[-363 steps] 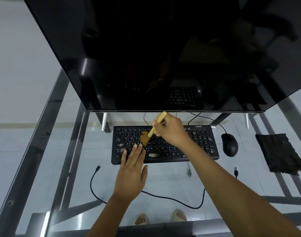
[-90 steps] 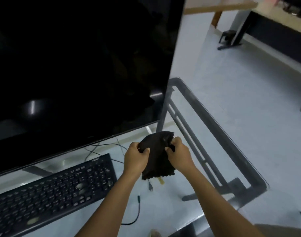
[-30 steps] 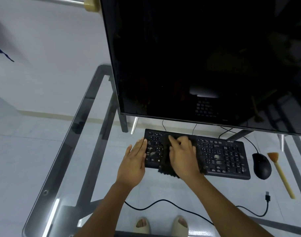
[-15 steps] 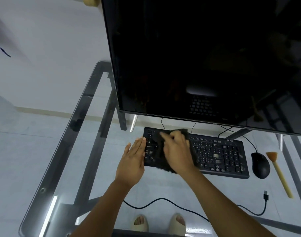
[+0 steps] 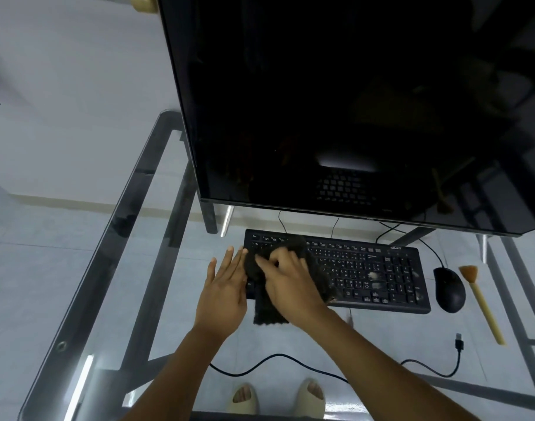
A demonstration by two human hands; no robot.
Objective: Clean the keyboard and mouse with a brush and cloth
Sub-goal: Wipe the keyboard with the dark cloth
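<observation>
A black keyboard [image 5: 366, 271] lies on the glass desk under the monitor. My right hand [image 5: 290, 284] presses a dark cloth [image 5: 267, 311] onto the keyboard's left part; the cloth hangs over the front edge. My left hand [image 5: 223, 287] lies flat with fingers apart against the keyboard's left end. A black mouse [image 5: 449, 288] sits to the right of the keyboard. Beside the mouse lies a brush [image 5: 480, 302] with a pale handle and orange-brown bristles pointing away from me.
A large dark monitor [image 5: 351, 101] overhangs the keyboard's far edge. A loose black cable [image 5: 427, 370] with a USB plug runs across the glass desk [image 5: 87, 299] near me. My feet in pale sandals show through the glass.
My right hand has slid the cloth leftward along the keyboard, toward my left hand. The left hand stays at the keyboard's left end.
</observation>
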